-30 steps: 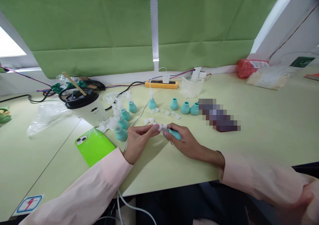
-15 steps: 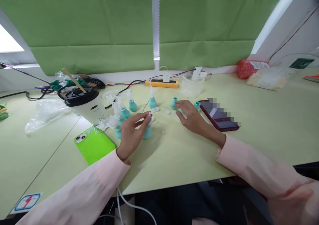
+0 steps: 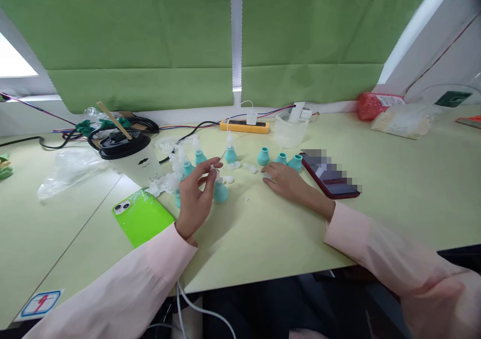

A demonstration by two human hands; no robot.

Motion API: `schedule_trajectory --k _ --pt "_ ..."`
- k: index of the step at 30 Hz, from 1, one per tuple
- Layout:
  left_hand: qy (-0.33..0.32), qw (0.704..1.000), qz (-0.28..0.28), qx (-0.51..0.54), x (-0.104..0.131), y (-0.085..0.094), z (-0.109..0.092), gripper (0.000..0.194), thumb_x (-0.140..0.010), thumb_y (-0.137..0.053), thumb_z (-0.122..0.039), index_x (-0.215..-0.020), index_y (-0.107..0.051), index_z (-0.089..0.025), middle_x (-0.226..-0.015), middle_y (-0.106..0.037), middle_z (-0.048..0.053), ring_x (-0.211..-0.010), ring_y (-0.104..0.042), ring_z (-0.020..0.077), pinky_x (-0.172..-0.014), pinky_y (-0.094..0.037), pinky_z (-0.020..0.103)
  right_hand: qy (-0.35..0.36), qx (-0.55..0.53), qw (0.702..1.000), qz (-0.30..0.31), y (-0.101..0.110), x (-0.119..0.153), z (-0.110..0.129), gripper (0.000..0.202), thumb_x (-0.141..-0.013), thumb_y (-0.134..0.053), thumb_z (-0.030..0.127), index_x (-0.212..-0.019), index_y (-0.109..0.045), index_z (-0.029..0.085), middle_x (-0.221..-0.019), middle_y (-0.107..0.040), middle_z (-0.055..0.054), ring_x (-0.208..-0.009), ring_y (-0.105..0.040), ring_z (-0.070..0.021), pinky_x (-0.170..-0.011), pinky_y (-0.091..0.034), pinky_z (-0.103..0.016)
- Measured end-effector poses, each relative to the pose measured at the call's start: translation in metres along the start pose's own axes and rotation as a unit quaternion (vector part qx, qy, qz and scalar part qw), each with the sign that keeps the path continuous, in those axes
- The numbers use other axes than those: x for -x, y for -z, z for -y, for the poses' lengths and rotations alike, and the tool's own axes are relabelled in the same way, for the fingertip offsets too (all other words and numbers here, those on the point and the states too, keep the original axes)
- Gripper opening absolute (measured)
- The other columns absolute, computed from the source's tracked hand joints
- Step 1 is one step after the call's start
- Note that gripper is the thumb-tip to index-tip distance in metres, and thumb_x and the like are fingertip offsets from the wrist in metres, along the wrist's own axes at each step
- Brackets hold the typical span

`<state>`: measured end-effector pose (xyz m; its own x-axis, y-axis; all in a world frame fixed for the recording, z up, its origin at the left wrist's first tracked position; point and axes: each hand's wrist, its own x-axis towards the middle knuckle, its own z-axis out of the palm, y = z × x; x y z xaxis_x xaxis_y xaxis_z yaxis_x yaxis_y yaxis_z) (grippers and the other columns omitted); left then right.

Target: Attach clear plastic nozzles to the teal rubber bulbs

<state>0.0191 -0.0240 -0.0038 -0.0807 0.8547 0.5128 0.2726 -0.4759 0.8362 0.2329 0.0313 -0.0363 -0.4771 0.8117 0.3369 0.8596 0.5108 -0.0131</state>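
My left hand (image 3: pixel 196 195) is closed, thumb and fingers pinching the whitish tip (image 3: pixel 215 173) of a teal squeeze bulb (image 3: pixel 221 193), which leans a little. To the right, my right hand (image 3: pixel 286 181) rests low over the table with its fingers curled on a small clear plastic piece (image 3: pixel 267 176), partly hidden. Just beyond it stand three open-topped teal bulbs, among them one at the left (image 3: pixel 263 156) and one at the right (image 3: pixel 295 162). Several teal bulbs with clear tips, such as one (image 3: pixel 230 153) at the back, stand beyond and beside my left hand.
A green phone (image 3: pixel 145 218) and a lidded paper cup (image 3: pixel 141 163) are at left; a dark red-edged phone (image 3: pixel 334 184) lies at right. Behind are a yellow power strip (image 3: pixel 240 126) and a translucent tub (image 3: pixel 290 131). Small white pieces (image 3: pixel 251 168) lie between the hands.
My right hand has come down from beside the teal bulbs onto the clear plastic piece. My left hand has shifted slightly left, and the bulb under it now leans.
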Motion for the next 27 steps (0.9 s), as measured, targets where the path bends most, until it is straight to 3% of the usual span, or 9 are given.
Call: schedule_trajectory --k 5,9,11,13,16,18,20,23,27 --pt "-0.018 0.998 0.019 -0.065 0.0 0.001 0.0 0.024 -0.079 -0.043 -0.029 -0.097 -0.056 -0.02 -0.097 -0.06 0.005 -0.091 -0.055 0.0173 -0.077 -0.043 0.026 -0.005 -0.019 1.0 -0.007 0.0 -0.001 -0.001 0.021 -0.077 -0.045 0.016 -0.095 -0.055 0.013 -0.093 -0.058 -0.01 -0.084 -0.055 -0.0216 -0.064 -0.043 -0.029" --pt "-0.125 0.979 0.026 -0.16 0.002 0.002 -0.001 0.024 -0.079 -0.041 -0.021 -0.1 -0.054 -0.02 -0.105 -0.055 0.006 -0.099 -0.05 0.018 -0.084 -0.041 0.032 -0.008 -0.07 0.996 -0.049 0.003 -0.001 0.003 0.021 -0.073 -0.047 0.015 -0.092 -0.056 0.013 -0.089 -0.06 -0.01 -0.081 -0.056 -0.0219 -0.066 -0.044 -0.032" --pt "-0.202 0.959 0.009 -0.2 0.003 0.005 0.0 0.026 -0.077 -0.045 -0.017 -0.101 -0.053 -0.02 -0.114 -0.048 0.008 -0.106 -0.044 0.0202 -0.088 -0.038 0.037 -0.018 -0.166 0.983 -0.08 0.006 0.0 0.009 0.019 -0.071 -0.05 0.016 -0.089 -0.056 0.013 -0.084 -0.061 -0.009 -0.073 -0.057 -0.019 -0.064 -0.046 -0.032" --pt "-0.306 0.924 -0.005 -0.23 0.006 0.007 0.003 0.028 -0.074 -0.05 -0.014 -0.1 -0.054 -0.023 -0.118 -0.045 0.008 -0.11 -0.04 0.0233 -0.089 -0.036 0.042 -0.048 -0.325 0.942 -0.075 0.01 0.001 0.016 0.018 -0.068 -0.054 0.02 -0.085 -0.056 0.014 -0.08 -0.06 -0.007 -0.065 -0.057 -0.0154 -0.062 -0.049 -0.031" --pt "-0.442 0.863 0.085 -0.229 0.012 0.007 0.007 0.036 -0.071 -0.054 -0.009 -0.103 -0.054 -0.026 -0.111 -0.052 0.007 -0.106 -0.043 0.024 -0.087 -0.038 0.041 -0.096 -0.57 0.815 0.029 0.016 0.004 0.027 0.024 -0.067 -0.059 0.028 -0.085 -0.055 0.014 -0.075 -0.06 -0.005 -0.064 -0.059 -0.0142 -0.062 -0.051 -0.031" --pt "-0.455 0.842 0.178 -0.228 0.017 0.004 0.01 0.039 -0.073 -0.051 -0.008 -0.108 -0.051 -0.024 -0.105 -0.056 0.008 -0.1 -0.047 0.0232 -0.082 -0.041 0.039 -0.105 -0.669 0.727 0.111 0.019 0.006 0.033 0.028 -0.066 -0.061 0.03 -0.088 -0.053 0.014 -0.071 -0.061 -0.003 -0.065 -0.06 -0.0141 -0.064 -0.052 -0.033" --pt "-0.422 0.839 0.229 -0.256 0.02 0.0 0.012 0.037 -0.076 -0.048 -0.01 -0.111 -0.048 -0.02 -0.104 -0.056 0.01 -0.097 -0.049 0.0232 -0.077 -0.043 0.037 -0.105 -0.719 0.668 0.161 0.02 0.008 0.036 0.03 -0.067 -0.061 0.029 -0.091 -0.052 0.014 -0.069 -0.061 -0.002 -0.065 -0.06 -0.0136 -0.066 -0.051 -0.034" --pt "-0.394 0.839 0.232 -0.297 0.022 -0.006 0.014 0.033 -0.078 -0.046 -0.011 -0.11 -0.047 -0.017 -0.101 -0.056 0.01 -0.093 -0.049 0.022 -0.072 -0.045 0.035 -0.116 -0.745 0.631 0.181 0.02 0.009 0.037 0.03 -0.067 -0.062 0.027 -0.093 -0.051 0.015 -0.068 -0.062 -0.001 -0.065 -0.061 -0.0131 -0.068 -0.05 -0.034" --pt "-0.386 0.858 0.199 -0.275 0.019 -0.009 0.015 0.026 -0.076 -0.048 -0.011 -0.102 -0.049 -0.014 -0.092 -0.059 0.009 -0.086 -0.05 0.018 -0.073 -0.046 0.033 -0.113 -0.735 0.643 0.186 0.022 0.009 0.038 0.028 -0.07 -0.059 0.026 -0.094 -0.051 0.015 -0.068 -0.063 -0.002 -0.065 -0.061 -0.0138 -0.07 -0.049 -0.035"
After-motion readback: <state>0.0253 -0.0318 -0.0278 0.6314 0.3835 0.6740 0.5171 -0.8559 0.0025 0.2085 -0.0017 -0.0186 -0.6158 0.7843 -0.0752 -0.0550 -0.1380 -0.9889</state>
